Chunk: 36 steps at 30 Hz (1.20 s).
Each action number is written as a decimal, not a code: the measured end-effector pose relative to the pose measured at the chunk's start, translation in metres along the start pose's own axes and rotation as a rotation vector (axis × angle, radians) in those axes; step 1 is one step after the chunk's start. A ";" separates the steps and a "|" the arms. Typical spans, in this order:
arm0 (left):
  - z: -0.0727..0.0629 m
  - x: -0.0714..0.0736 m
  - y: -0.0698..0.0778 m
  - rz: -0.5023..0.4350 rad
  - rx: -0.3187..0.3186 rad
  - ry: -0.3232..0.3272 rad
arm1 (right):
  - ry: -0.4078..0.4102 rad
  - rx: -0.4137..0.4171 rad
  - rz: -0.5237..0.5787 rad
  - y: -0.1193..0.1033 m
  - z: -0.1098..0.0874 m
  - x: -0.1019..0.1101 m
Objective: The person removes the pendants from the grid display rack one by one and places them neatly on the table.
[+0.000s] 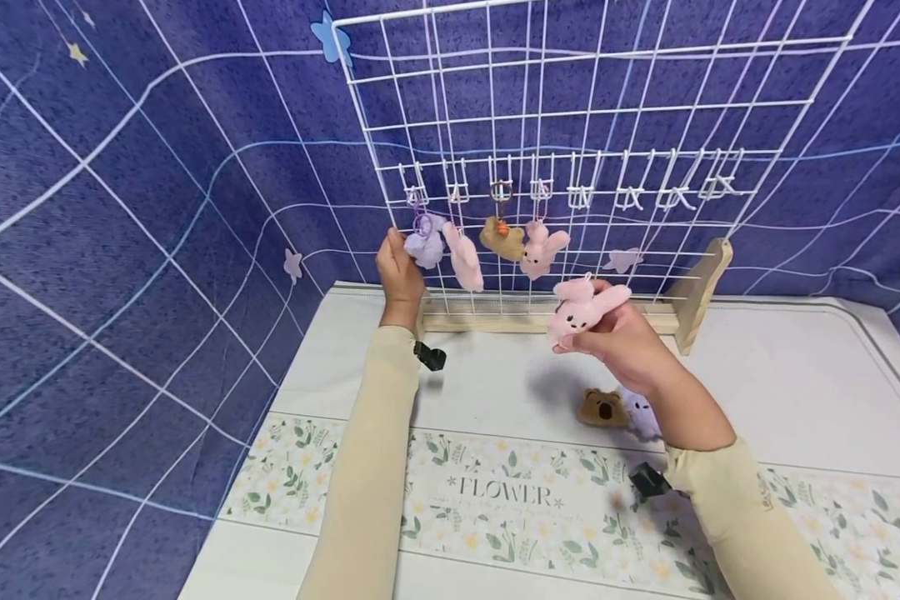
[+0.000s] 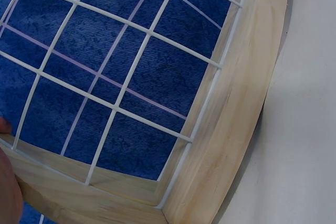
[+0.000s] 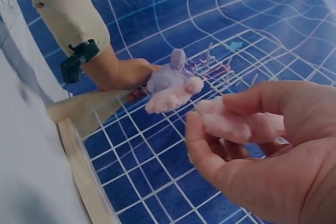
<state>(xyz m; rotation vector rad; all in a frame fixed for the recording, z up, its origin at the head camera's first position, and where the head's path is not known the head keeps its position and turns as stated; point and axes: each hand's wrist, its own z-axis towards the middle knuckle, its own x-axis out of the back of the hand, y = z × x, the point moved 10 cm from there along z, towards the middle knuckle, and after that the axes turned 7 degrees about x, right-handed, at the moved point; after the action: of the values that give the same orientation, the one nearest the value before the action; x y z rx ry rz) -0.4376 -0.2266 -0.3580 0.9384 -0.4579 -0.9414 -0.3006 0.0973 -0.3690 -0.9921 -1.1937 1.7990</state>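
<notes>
In the head view my right hand [image 1: 633, 350] grips a pink bunny plush keychain [image 1: 579, 315], its face forward and ears up, in front of a white wire grid rack [image 2: 115, 108]. The right wrist view shows thumb and fingers pinching that pink plush [image 3: 236, 124]. My left hand [image 1: 401, 271] holds the left wooden side of the rack's stand [image 2: 236, 98]. Beside that hand hangs a purple plush [image 1: 425, 243]. Further right along the row hang a pink plush [image 1: 465, 260], a brown plush [image 1: 502, 240] and another pink bunny plush [image 1: 540, 250].
Bare white hooks [image 1: 675, 198] line the right half of the grid. On the table below my right hand lie a brown bear plush [image 1: 603, 408] and a purple plush [image 1: 641, 414], partly hidden by the wrist. A flower-print band [image 1: 502, 492] crosses the white tablecloth.
</notes>
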 end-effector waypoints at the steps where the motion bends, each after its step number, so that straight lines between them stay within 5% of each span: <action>1: 0.000 0.000 0.000 0.000 -0.001 0.001 | -0.012 -0.018 -0.013 0.003 0.000 -0.001; 11: 0.002 0.002 0.000 -0.010 -0.011 -0.012 | -0.078 -0.186 -0.046 0.021 -0.004 -0.007; 19: 0.003 0.000 0.001 -0.018 -0.007 -0.029 | -0.064 -0.164 -0.298 0.026 -0.007 0.005; 25: 0.002 -0.001 0.001 0.012 -0.016 -0.039 | -0.086 -0.158 -0.365 0.031 -0.009 0.006; 36: 0.001 -0.001 0.000 0.013 -0.021 -0.036 | -0.249 -0.181 -0.646 0.046 -0.017 -0.002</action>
<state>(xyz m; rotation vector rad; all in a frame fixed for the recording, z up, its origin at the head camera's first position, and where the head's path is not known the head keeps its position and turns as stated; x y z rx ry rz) -0.4384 -0.2256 -0.3574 0.8996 -0.4834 -0.9515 -0.2922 0.0889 -0.4169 -0.3973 -1.6259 1.3311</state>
